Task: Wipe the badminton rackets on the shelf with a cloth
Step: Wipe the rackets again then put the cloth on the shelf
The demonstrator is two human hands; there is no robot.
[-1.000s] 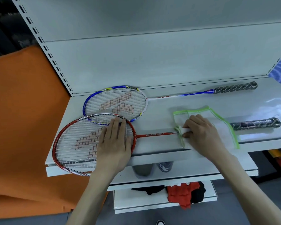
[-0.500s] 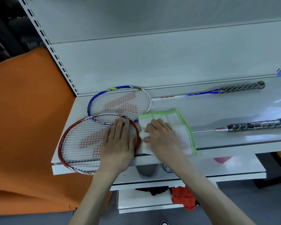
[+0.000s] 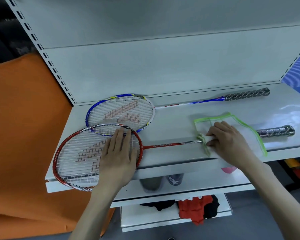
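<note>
Your right hand (image 3: pixel 229 142) pinches the white green-edged cloth (image 3: pixel 232 134) round the shaft of the red-framed badminton racket (image 3: pixel 97 156), hiding the shaft up to the grey-wrapped handle. Your left hand (image 3: pixel 117 157) lies flat, fingers straight, on that racket's strings. Behind it on the white metal shelf (image 3: pixel 173 122) lies the blue-framed badminton racket (image 3: pixel 119 113), its rim partly overlapped.

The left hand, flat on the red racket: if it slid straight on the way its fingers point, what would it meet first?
Probably the blue racket: the left hand presses the red racket strings, fingers aimed toward the shelf's back, and the blue head overlaps just beyond. Depth is uncertain.
</note>
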